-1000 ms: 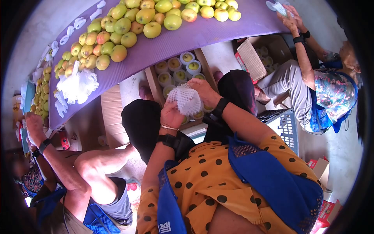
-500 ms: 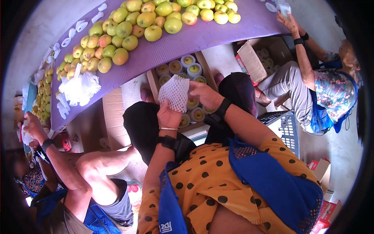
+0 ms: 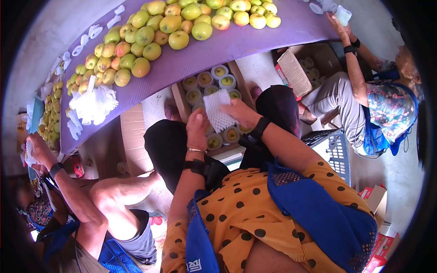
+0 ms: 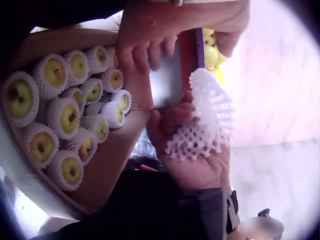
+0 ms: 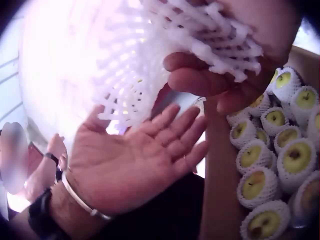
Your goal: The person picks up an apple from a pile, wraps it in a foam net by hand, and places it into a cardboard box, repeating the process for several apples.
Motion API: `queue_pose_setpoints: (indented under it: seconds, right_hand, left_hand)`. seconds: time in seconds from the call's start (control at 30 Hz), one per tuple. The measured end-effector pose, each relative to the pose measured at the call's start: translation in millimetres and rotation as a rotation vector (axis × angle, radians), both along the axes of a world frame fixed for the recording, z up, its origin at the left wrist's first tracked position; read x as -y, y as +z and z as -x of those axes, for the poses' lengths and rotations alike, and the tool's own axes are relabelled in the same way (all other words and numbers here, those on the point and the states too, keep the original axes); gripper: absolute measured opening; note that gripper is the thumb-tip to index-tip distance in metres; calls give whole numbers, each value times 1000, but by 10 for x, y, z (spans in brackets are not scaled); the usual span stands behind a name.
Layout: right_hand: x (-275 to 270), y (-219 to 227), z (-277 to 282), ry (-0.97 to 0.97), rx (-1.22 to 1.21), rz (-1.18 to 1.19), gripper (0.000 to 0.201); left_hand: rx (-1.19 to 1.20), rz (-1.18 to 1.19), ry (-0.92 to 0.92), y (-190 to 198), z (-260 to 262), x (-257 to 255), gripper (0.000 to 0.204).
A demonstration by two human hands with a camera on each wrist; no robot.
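Observation:
A white foam fruit net is pinched in my right hand, over the apple carton. The right wrist view shows the net hanging collapsed from the curled fingers and thumb, with no apple seen in it. My left hand is beside the net, apart from it. In the right wrist view that left hand has its palm up and fingers spread loosely. Below both hands, a cardboard carton holds rows of netted apples, each with its top showing through the foam.
Loose apples are heaped on the purple-covered table ahead. A bunch of white foam nets lies at its near left edge. People work at left and right; the one at right holds a netted fruit. A grey plastic crate stands at right.
The foam net has passed from between both hands into the right hand alone, swinging rightward and tilting. The left hand has let go of it.

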State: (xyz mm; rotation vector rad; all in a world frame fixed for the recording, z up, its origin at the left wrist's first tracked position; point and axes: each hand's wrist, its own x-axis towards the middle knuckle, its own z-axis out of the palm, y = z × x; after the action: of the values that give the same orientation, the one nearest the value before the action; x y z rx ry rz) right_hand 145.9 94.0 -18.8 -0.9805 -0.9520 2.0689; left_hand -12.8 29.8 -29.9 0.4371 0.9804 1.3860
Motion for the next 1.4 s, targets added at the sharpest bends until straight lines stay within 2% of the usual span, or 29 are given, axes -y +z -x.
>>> queue_pose_setpoints:
  seconds: [0.03, 0.07, 0.1, 0.17, 0.23, 0.3, 0.37, 0.47, 0.63, 0.73, 0.8, 0.87, 0.97, 1.1, 1.17, 1.2, 1.3, 1.37, 1.4]
  right_hand:
    - [26, 10, 16, 101, 40, 7, 27]
    - [51, 26, 24, 201, 83, 14, 28]
    - [74, 50, 34, 200, 85, 18, 28]
    - [107, 108, 62, 316, 171, -88, 32]
    - [117, 183, 52, 330, 139, -24, 33]
    - [123, 196, 53, 340, 106, 38, 35]
    - [145, 165, 63, 434, 30, 88, 37]
    - [174, 27, 86, 508, 23, 20, 41]
    - [244, 106, 119, 537, 34, 13, 41]
    - [256, 60, 127, 575, 67, -13, 41]
    - [260, -7, 120, 601, 78, -8, 41]
    - [264, -127, 116, 536, 246, -42, 41]
    - [269, -168, 123, 445, 262, -50, 38]
    - [248, -153, 133, 511, 284, -65, 34]
    - [268, -82, 122, 532, 212, 147, 26]
    - [274, -108, 129, 534, 213, 144, 26]
    - [307, -236, 152, 513, 333, 20, 20]
    - [316, -241, 158, 544, 528, -140, 21]
    - [292, -244, 171, 555, 530, -172, 21]
  left_hand:
    - [44, -224, -139, 42, -24, -1, 48]
    - [145, -214, -197, 11, -45, 21, 49]
    - [148, -211, -198, 17, -74, 32, 49]
    - [184, -81, -278, 36, -109, 53, 47]
    - [257, -34, -282, 26, -91, 50, 47]
    - [220, -126, -240, 31, -93, 39, 45]
    - [239, -109, -227, 2, -92, 25, 44]
    - [248, -84, -195, 103, -167, 32, 41]
    - [178, -56, -239, 74, -174, 5, 33]
    - [215, -100, -204, 58, -178, 4, 25]
    - [156, -111, -169, 14, -149, 4, 24]
    - [183, -126, -117, -23, -147, -11, 24]
    - [193, -132, -37, 41, -166, -23, 25]
    - [200, -113, -44, 31, -115, -39, 23]
    - [236, -68, 5, 128, -159, -30, 21]
    - [272, -23, 53, 190, -173, -28, 18]
    - [228, -71, 26, 123, -127, -28, 13]
    - [221, -81, 5, 78, -123, -15, 12]
    - [211, -89, -14, 93, -113, -33, 10]
